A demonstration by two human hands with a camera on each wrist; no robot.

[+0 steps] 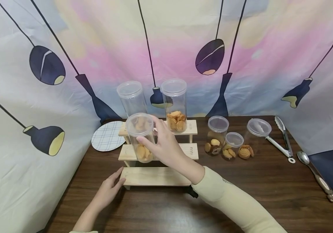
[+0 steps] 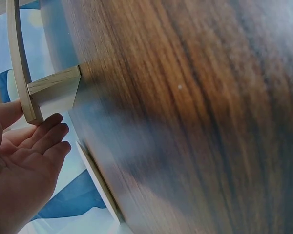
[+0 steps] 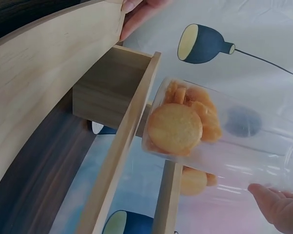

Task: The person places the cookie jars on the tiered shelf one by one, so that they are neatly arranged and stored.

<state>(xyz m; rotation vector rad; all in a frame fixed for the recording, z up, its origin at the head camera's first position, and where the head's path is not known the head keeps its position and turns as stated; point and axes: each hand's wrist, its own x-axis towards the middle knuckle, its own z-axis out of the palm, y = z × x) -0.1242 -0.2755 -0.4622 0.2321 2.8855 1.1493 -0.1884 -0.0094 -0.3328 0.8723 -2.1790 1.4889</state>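
My right hand [image 1: 166, 139] grips a clear plastic jar [image 1: 138, 136] near its top, thumb in front. Cookies [image 3: 176, 129] lie in the bottom of this lidded jar, and its base is right at the middle step of a three-step wooden stand [image 1: 154, 176]. My left hand [image 1: 109, 187] holds the left end of the lowest step; in the left wrist view its thumb lies on the board and the other fingers bend around the end. Behind, on the top step, stand another cookie jar [image 1: 176, 119] and a jar [image 1: 131, 94] partly hidden by the held one.
Right of the stand are three lidded cookie jars: one medium [image 1: 217, 129], one small [image 1: 232, 147], one wider [image 1: 258, 127]. Tongs [image 1: 285, 139] and a spoon [image 1: 315, 176] lie further right. A checked round mat [image 1: 108, 136] lies at back left, before a printed curtain [image 1: 96, 48].
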